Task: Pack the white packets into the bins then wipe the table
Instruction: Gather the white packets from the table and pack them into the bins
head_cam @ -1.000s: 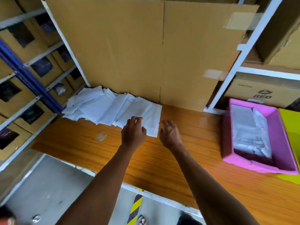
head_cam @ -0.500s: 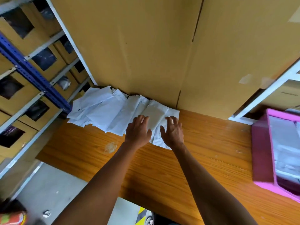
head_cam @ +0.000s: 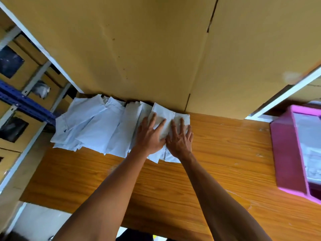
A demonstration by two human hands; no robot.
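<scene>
Left hand: I have it flat on the right end of the packets, fingers straight and spread, pressing down, nothing gripped.
Right hand: flat beside the left, thumbs almost touching; fingers straight, lying on the rightmost packet, its outer edge reaching the packet's right side.
Packets: a fanned, overlapping row of white packets on the far left of the counter, their top edges tucked against the foot of the cardboard sheet — the leftmost ones hang past the counter's left edge.
Bin: pink, at the right edge of my view, well apart from the row; pale packets already lie inside — partly cut off by the frame.
Counter: wood-grain, orange-brown.
Shelves: left of the counter, holding brown boxes.
</scene>
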